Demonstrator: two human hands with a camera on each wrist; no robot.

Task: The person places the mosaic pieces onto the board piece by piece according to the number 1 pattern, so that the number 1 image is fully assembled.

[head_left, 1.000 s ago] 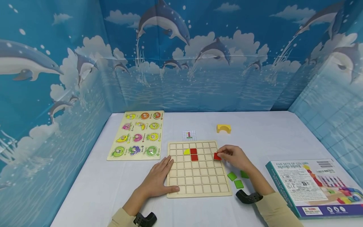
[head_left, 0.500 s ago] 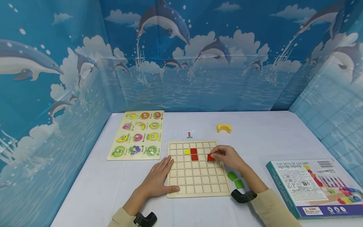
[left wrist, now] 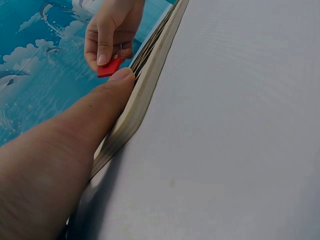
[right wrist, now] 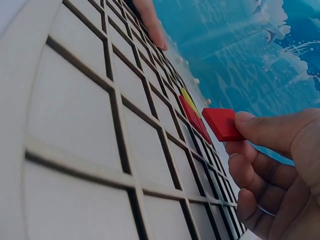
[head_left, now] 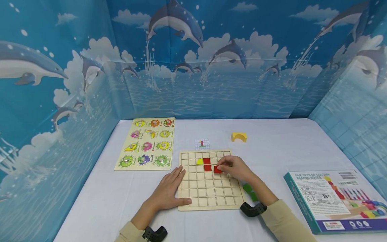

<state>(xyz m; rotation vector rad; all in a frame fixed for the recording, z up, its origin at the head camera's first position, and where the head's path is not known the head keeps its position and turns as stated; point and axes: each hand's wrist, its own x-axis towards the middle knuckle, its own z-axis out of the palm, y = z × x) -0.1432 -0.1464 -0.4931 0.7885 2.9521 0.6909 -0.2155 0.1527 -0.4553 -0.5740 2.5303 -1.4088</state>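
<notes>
Over the wooden grid board (head_left: 210, 193), my right hand (head_left: 237, 168) pinches a red square tile (head_left: 217, 169) between thumb and fingers. In the right wrist view the same red tile (right wrist: 222, 124) is held up above the grid, one corner pointing toward the tiles in place. Two red tiles (head_left: 207, 164) sit in neighbouring cells of one column, and a yellow tile (head_left: 199, 161) fills the cell left of the upper one. My left hand (head_left: 167, 190) rests along the board's left edge, fingers straight and thumb (left wrist: 112, 92) on the near-left part.
Green tiles (head_left: 247, 188) lie right of the board, partly behind my right forearm. A small pattern card (head_left: 202, 144) and a yellow arch block (head_left: 239, 137) are beyond it. A fruit puzzle board (head_left: 148, 144) lies at the left, a flat box (head_left: 332, 201) at the right.
My right hand has carried the red tile leftward from the board's right edge toward the two red tiles. The left hand has stayed in place.
</notes>
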